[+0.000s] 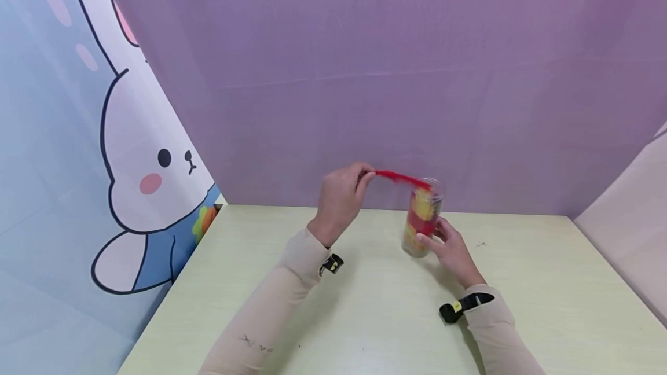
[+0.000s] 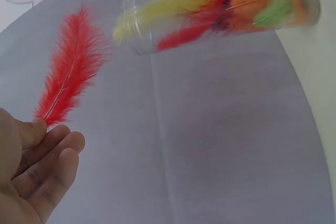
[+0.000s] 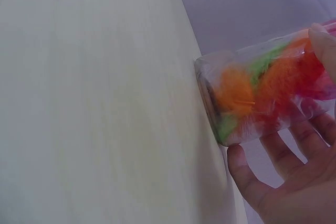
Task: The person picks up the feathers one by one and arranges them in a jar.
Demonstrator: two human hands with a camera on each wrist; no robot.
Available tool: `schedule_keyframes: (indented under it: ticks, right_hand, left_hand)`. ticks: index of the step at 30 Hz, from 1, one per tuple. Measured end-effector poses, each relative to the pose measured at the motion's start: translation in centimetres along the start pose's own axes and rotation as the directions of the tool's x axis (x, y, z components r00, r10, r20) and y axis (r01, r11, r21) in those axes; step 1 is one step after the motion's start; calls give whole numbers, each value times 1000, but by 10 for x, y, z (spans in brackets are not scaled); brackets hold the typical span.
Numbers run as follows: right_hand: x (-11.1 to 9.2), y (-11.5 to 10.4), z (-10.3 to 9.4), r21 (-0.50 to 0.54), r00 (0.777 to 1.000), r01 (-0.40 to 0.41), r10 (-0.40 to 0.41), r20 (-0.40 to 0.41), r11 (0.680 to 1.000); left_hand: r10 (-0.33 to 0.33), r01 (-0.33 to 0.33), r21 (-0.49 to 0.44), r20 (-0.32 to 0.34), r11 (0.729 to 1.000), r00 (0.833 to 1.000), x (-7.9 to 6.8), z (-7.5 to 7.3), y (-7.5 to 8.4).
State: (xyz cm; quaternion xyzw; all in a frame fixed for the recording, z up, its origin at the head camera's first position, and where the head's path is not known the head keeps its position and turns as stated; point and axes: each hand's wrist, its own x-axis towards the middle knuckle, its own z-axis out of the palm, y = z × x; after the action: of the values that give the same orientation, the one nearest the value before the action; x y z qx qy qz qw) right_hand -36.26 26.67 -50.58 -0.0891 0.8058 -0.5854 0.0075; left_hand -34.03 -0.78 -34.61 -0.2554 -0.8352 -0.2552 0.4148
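Between thumb and forefinger, my left hand pinches a fluffy red feather by its quill end. In the head view the feather stretches right, its tip overlapping the mouth of a clear plastic jar. The left wrist view shows the feather apart from the jar's open rim. Yellow, red, orange, green and dark purple feathers fill the jar. My right hand grips the jar's side, thumb in front and fingers round the far side. The jar stands upright on the table.
The pale table ends at a purple cloth backdrop. A blue cloth with a printed rabbit hangs at the left, and a whitish cloth at the right. Each wrist wears a black strap.
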Motion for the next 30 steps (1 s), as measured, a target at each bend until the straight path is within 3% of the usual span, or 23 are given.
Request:
schedule_keyframes:
  ticks: [5, 12, 19, 30]
  right_hand:
    - [0, 0, 0, 1, 1000, -5, 5, 1, 1000]
    - [0, 0, 0, 3, 1000, -6, 6, 0, 1000]
    - [1, 0, 1, 8, 1000, -15, 15, 8, 1000]
    - [0, -1, -1, -19, 1000, -29, 29, -4, 999]
  left_hand:
    - [76, -78, 130, 17, 989, 997, 4, 6, 8]
    - [125, -148, 293, 98, 944, 987, 8, 15, 20]
    - [167, -214, 350, 161, 912, 973, 11, 25, 25]
    - [158, -278, 450, 286, 849, 945, 15, 31, 37]
